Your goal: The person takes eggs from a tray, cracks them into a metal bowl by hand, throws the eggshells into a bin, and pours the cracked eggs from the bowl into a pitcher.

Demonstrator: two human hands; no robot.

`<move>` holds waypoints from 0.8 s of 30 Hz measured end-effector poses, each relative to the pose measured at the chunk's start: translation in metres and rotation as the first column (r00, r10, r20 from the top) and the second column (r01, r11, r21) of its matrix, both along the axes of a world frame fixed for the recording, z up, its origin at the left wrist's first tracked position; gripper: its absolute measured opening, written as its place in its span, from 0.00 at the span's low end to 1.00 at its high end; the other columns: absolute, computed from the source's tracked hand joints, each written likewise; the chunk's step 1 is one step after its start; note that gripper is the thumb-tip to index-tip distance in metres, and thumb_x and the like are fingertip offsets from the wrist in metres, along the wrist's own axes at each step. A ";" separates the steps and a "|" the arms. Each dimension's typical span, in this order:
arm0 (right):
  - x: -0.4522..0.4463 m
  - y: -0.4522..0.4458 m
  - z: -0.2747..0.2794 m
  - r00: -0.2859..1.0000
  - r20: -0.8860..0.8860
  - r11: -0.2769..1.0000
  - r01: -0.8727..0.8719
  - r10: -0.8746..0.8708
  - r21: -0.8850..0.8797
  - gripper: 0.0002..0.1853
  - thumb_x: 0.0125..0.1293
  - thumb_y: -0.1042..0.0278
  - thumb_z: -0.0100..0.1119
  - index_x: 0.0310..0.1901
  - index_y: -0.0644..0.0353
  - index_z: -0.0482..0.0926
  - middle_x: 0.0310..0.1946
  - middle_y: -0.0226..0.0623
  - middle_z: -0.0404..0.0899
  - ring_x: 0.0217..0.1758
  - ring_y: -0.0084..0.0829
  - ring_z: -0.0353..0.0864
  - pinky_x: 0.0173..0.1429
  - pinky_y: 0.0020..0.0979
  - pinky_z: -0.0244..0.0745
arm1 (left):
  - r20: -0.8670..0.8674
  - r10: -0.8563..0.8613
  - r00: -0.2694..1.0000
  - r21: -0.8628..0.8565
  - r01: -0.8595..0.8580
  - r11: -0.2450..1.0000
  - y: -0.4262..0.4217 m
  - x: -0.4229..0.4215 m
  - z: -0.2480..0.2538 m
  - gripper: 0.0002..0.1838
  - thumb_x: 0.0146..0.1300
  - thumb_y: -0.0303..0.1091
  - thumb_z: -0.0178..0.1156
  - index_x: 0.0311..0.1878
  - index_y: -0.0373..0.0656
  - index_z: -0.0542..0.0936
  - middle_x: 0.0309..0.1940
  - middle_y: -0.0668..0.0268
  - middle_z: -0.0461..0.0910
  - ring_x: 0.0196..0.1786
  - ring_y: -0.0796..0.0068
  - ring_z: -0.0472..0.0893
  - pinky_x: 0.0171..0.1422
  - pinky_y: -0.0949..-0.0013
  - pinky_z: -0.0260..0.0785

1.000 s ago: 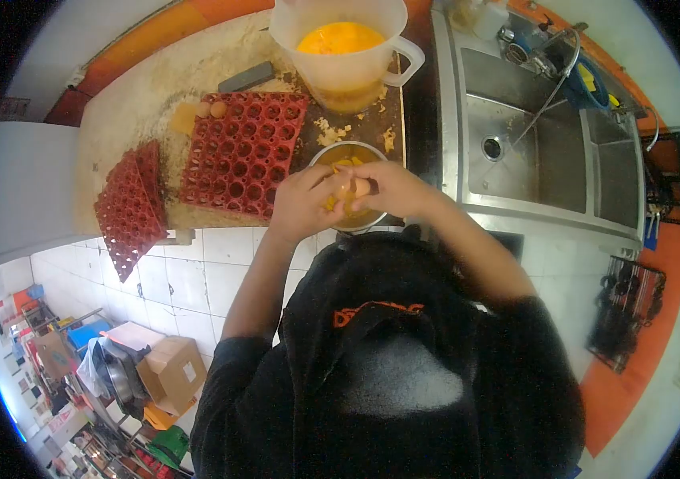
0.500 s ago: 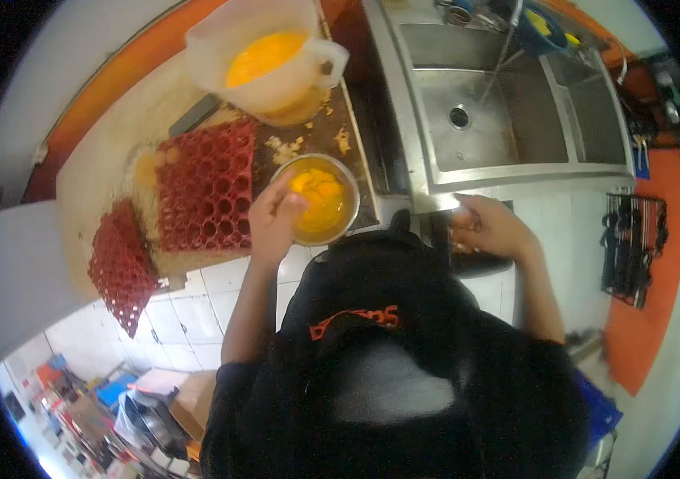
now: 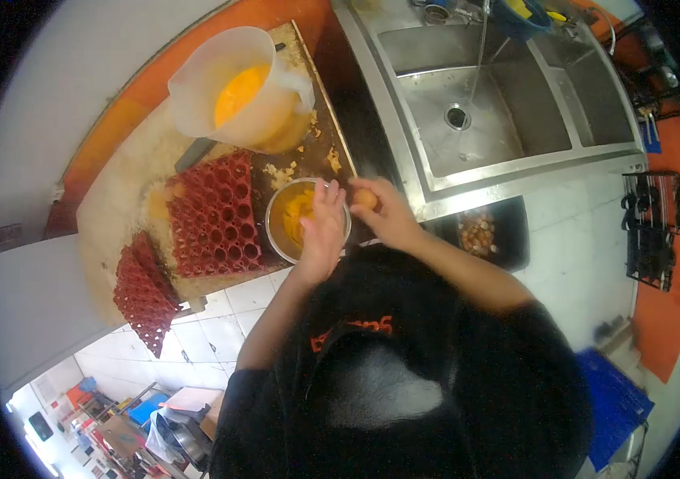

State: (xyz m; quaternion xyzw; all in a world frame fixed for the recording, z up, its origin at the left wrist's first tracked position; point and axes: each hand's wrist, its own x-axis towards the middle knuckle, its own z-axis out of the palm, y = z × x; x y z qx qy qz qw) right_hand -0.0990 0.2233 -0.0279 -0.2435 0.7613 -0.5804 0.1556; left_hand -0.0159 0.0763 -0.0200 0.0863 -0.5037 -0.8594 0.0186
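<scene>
My left hand [image 3: 322,239] is over the right part of a steel bowl [image 3: 269,227], its fingers stretched out and nothing seen in it. Yellow yolks [image 3: 296,214] lie in the bowl. Just right of the bowl, my right hand [image 3: 392,214] has its fingers round a brown egg [image 3: 365,199]; whether it is whole or cracked I cannot tell. Behind the bowl stands a translucent pitcher [image 3: 196,80] with yellow egg inside. To the left is a red egg tray [image 3: 216,215], with two brown eggs [image 3: 174,191] at its far left corner.
More red trays [image 3: 144,291] overhang the counter's left edge. Shell bits [image 3: 280,174] lie behind the bowl. On the right are a steel sink [image 3: 468,120] with running water and, below its edge, a black bin [image 3: 511,231] holding brown shells.
My right hand has come from over the bin back beside the bowl. My left hand has moved right across the bowl, its fingers now straighter. The whole view has turned and shifted.
</scene>
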 end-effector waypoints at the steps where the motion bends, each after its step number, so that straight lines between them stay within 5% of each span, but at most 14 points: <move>1: -0.010 -0.004 -0.015 0.973 -0.194 0.993 0.118 -0.121 -0.028 0.27 0.57 0.66 0.70 0.59 0.59 0.75 0.48 0.47 0.77 0.53 0.46 0.78 0.57 0.40 0.74 | -0.001 0.003 1.000 -0.009 -0.003 1.000 -0.003 -0.001 0.002 0.56 0.60 0.81 0.33 0.79 0.49 0.36 0.78 0.49 0.42 0.80 0.53 0.47 0.81 0.53 0.35; 5: -0.048 -0.004 -0.054 0.991 -0.126 0.985 0.067 -0.048 0.156 0.26 0.59 0.65 0.68 0.59 0.61 0.74 0.49 0.48 0.76 0.53 0.48 0.77 0.57 0.41 0.73 | -0.041 0.064 0.997 -0.173 -0.071 0.982 -0.026 0.002 0.011 0.57 0.59 0.81 0.37 0.79 0.47 0.38 0.79 0.49 0.41 0.81 0.53 0.43 0.81 0.52 0.27; 7: -0.057 -0.014 -0.063 0.894 -0.438 0.987 0.143 -0.097 0.073 0.26 0.61 0.65 0.67 0.61 0.60 0.73 0.50 0.47 0.74 0.53 0.49 0.74 0.58 0.42 0.72 | -0.041 0.120 0.992 -0.170 -0.125 0.977 -0.034 0.007 0.012 0.56 0.61 0.79 0.43 0.78 0.43 0.46 0.78 0.49 0.46 0.80 0.54 0.46 0.81 0.52 0.28; 8: -0.059 -0.019 -0.068 0.896 -0.434 0.989 0.136 -0.095 0.065 0.26 0.61 0.65 0.67 0.61 0.60 0.73 0.50 0.47 0.74 0.53 0.49 0.74 0.58 0.42 0.72 | -0.039 0.127 0.991 -0.179 -0.132 0.975 -0.037 0.009 0.011 0.56 0.61 0.79 0.43 0.78 0.43 0.46 0.78 0.49 0.46 0.80 0.54 0.46 0.81 0.52 0.28; 11: -0.062 -0.034 -0.078 0.870 -0.481 0.970 0.018 0.104 0.242 0.28 0.60 0.65 0.67 0.62 0.58 0.72 0.49 0.45 0.74 0.53 0.47 0.71 0.59 0.42 0.71 | -0.054 0.197 0.979 -0.186 -0.203 0.961 -0.045 0.017 0.001 0.49 0.66 0.71 0.47 0.75 0.41 0.52 0.75 0.50 0.52 0.77 0.55 0.53 0.81 0.52 0.38; 14: -0.064 -0.041 -0.078 0.891 -0.430 0.962 -0.024 0.145 0.273 0.30 0.59 0.68 0.68 0.63 0.55 0.71 0.50 0.44 0.73 0.53 0.48 0.70 0.59 0.43 0.69 | -0.121 0.266 0.956 -0.425 -0.292 0.857 -0.052 0.020 -0.010 0.39 0.70 0.63 0.49 0.71 0.40 0.59 0.71 0.53 0.59 0.73 0.57 0.61 0.77 0.54 0.49; 17: -0.057 -0.042 -0.048 0.900 -0.421 0.991 -0.065 0.110 0.120 0.29 0.60 0.65 0.67 0.63 0.57 0.71 0.54 0.49 0.74 0.57 0.50 0.73 0.63 0.42 0.69 | -0.319 0.235 0.918 -0.681 -0.394 0.617 -0.056 0.022 0.003 0.33 0.69 0.55 0.55 0.66 0.39 0.67 0.65 0.52 0.66 0.68 0.54 0.67 0.73 0.53 0.55; 19: -0.046 -0.042 -0.021 0.938 -0.278 0.978 -0.205 0.207 0.036 0.29 0.60 0.64 0.67 0.62 0.59 0.71 0.57 0.53 0.75 0.60 0.51 0.74 0.65 0.42 0.69 | -0.190 -0.016 0.982 -0.978 -0.187 0.096 -0.064 0.026 0.016 0.24 0.64 0.42 0.61 0.60 0.39 0.74 0.59 0.50 0.72 0.62 0.51 0.72 0.68 0.55 0.63; 24: -0.019 -0.061 0.022 0.829 0.103 0.830 -0.556 0.549 0.042 0.30 0.61 0.68 0.63 0.64 0.64 0.68 0.59 0.51 0.74 0.64 0.45 0.73 0.68 0.38 0.66 | -0.157 -0.124 0.980 -0.981 -0.170 -0.097 -0.065 0.025 0.028 0.23 0.53 0.38 0.64 0.53 0.43 0.77 0.51 0.54 0.75 0.53 0.51 0.75 0.58 0.50 0.66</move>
